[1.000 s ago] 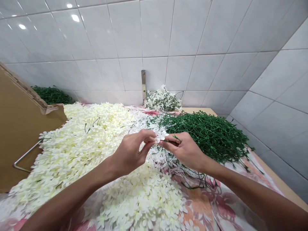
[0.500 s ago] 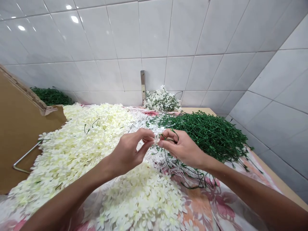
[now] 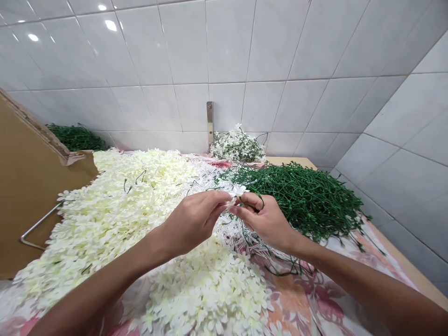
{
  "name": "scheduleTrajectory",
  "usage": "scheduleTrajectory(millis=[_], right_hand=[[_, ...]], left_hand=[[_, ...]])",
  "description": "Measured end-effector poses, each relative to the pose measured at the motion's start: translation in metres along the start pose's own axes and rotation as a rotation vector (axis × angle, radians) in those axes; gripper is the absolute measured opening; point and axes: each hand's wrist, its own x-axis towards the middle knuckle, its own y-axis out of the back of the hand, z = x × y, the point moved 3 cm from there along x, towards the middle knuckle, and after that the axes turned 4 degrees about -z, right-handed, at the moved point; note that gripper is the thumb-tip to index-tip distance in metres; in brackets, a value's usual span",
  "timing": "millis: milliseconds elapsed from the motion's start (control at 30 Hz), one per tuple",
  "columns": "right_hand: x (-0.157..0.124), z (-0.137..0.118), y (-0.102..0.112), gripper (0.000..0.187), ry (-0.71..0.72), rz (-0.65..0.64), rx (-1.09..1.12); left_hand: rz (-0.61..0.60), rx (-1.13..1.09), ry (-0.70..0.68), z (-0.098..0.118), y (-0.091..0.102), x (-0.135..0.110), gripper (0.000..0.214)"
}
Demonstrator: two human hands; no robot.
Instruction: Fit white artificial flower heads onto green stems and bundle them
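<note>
My left hand (image 3: 191, 221) and my right hand (image 3: 264, 219) meet above the middle of the table, fingertips pinched together. Between them sits a small white plastic flower (image 3: 235, 193). A thin green stem (image 3: 258, 199) curls over my right fingers, which are closed on it. My left thumb and forefinger pinch the flower from the left. Under the hands lies a patch of white frilly flower parts (image 3: 234, 233).
A big heap of cream petals (image 3: 115, 210) covers the left and front. A pile of green stems (image 3: 301, 196) lies right of my hands. Finished sprigs (image 3: 236, 144) rest by the tiled wall. A cardboard box (image 3: 31, 186) stands at left. A floral cloth (image 3: 301, 298) covers the table.
Both hands stay together with the flower between them. The fingers have shifted slightly on it, and my right fingers have curled tighter around the stem.
</note>
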Motion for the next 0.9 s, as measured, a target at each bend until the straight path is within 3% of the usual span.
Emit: scheduleTrajectory(millis=[100,267,900], right_hand=[[0.0,0.001,-0.001,0.039,0.036,0.031,0.038],[-0.001,-0.001,0.0,0.032,0.097,0.044,0.05],[-0.002,-0.004,0.004,0.04,0.102,0.053,0.057]], left_hand=[[0.0,-0.038,0.025,0.0,0.002,0.001,0.018],[-0.012,-0.096,0.047,0.002,0.008,0.006,0.014],[-0.013,-0.131,0.091,0.0,0.014,0.008,0.01]])
